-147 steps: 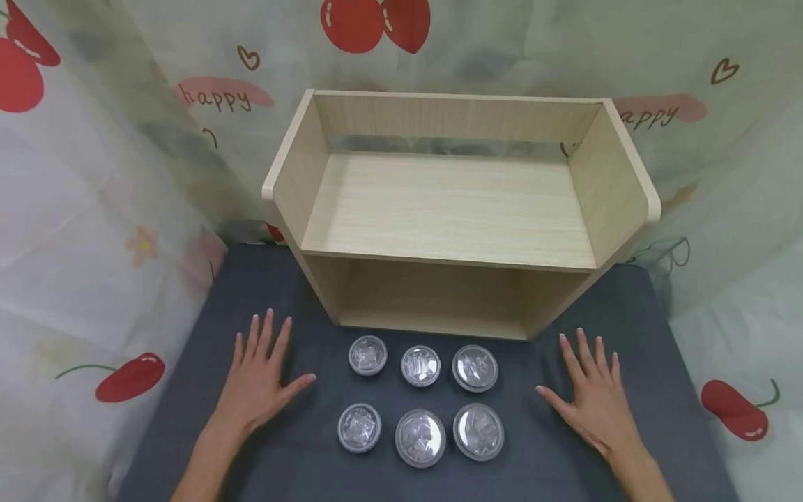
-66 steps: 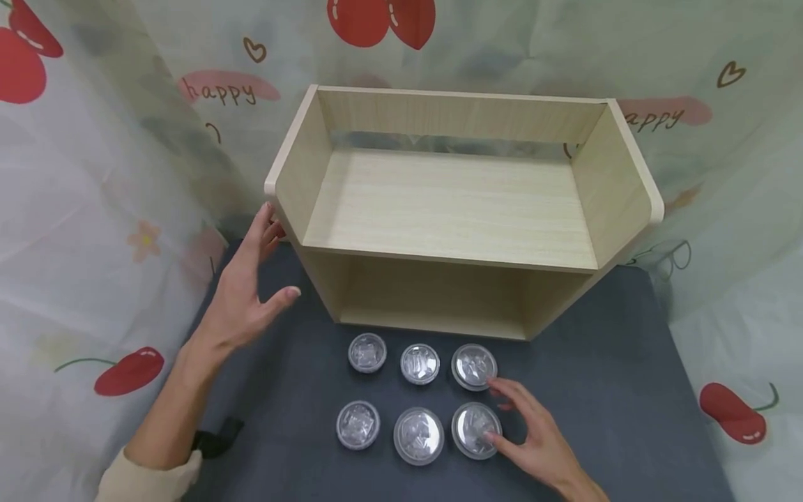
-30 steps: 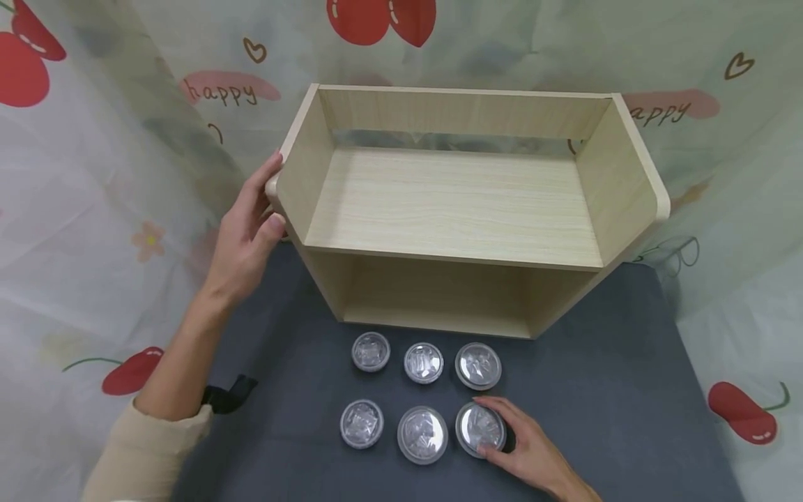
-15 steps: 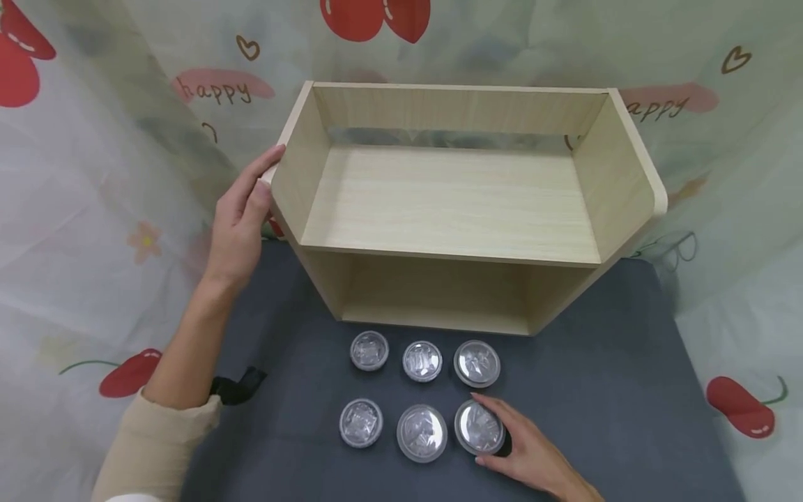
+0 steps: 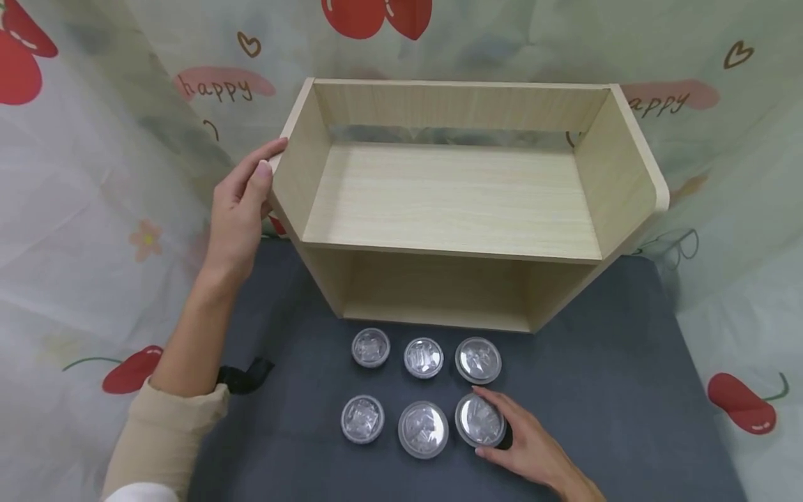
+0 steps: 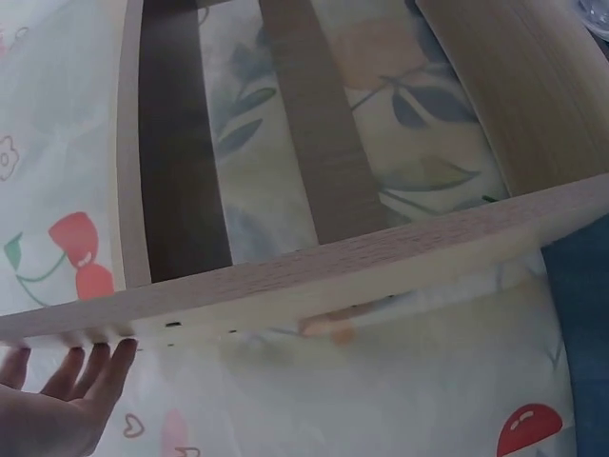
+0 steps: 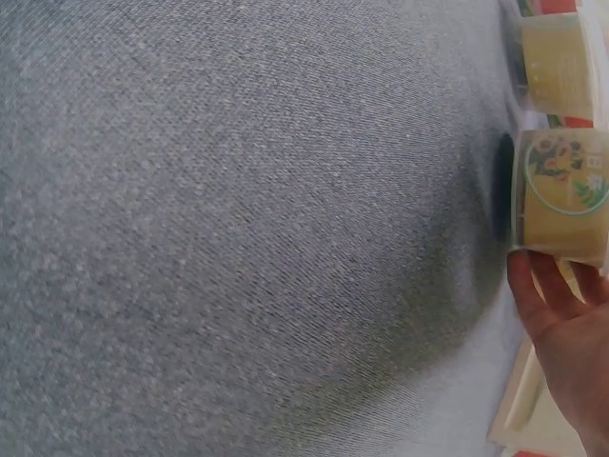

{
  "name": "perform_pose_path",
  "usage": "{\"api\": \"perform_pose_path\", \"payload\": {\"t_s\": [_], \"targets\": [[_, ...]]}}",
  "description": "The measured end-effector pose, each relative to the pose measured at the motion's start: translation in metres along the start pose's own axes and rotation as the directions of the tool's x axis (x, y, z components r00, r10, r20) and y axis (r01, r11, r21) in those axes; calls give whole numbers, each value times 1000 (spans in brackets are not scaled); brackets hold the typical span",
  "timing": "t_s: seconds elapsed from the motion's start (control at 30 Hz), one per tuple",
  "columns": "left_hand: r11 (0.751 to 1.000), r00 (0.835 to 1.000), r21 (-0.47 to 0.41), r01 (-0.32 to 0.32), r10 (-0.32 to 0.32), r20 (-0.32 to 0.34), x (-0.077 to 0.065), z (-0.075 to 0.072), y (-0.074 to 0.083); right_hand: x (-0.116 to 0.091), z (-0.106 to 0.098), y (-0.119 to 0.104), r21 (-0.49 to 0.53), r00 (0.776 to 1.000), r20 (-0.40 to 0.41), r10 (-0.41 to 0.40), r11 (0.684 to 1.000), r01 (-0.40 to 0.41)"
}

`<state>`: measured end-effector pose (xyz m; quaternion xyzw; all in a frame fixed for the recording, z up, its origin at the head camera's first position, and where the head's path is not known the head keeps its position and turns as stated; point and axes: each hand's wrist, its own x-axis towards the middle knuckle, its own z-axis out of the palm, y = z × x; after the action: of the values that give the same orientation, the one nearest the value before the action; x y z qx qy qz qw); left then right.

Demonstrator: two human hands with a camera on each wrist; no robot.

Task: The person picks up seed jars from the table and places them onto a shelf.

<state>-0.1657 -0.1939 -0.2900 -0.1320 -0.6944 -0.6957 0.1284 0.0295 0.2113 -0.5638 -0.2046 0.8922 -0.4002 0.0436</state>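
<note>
A pale wooden two-tier shelf (image 5: 454, 195) stands at the back of the dark cloth. My left hand (image 5: 235, 206) touches its left side panel near the upper front edge; in the left wrist view the fingertips (image 6: 119, 354) press on the panel's outer face. Low at the right, my right hand (image 5: 530, 443) holds a round clear-lidded plastic jar (image 5: 479, 420) between thumb and fingers. Seen from its side in the right wrist view, that jar (image 7: 561, 195) has yellowish contents and a round printed label. I cannot tell whether it is clear of the cloth.
Several similar jars sit in two rows before the shelf, among them a front-middle jar (image 5: 423, 430) and a back-right jar (image 5: 478, 360). Dark cloth (image 5: 602, 362) covers the table. A printed curtain (image 5: 740, 230) encloses the back and sides. A black strap (image 5: 246, 376) hangs by the left sleeve.
My left hand has gone from the cloth up to the shelf's left panel. My right hand has moved left from the cloth and taken hold of the front-right jar. The other jars stay put.
</note>
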Motion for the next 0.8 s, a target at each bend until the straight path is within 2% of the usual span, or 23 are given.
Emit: {"api": "perform_pose_path", "payload": {"t_s": [0.33,0.6,0.8], "targets": [[1000,1000,1,9,-9,-15,4,5,-1,1,-12,-10,27,1000,-28,-1,1000,2],[1000,999,-8,-2,1,-45,6,7,-5,12,-23,-19,65,997,-10,-70,995,71],[1000,999,-3,-16,16,-34,7,7,-7,21,-30,-27,55,999,-14,-48,997,48]]}}
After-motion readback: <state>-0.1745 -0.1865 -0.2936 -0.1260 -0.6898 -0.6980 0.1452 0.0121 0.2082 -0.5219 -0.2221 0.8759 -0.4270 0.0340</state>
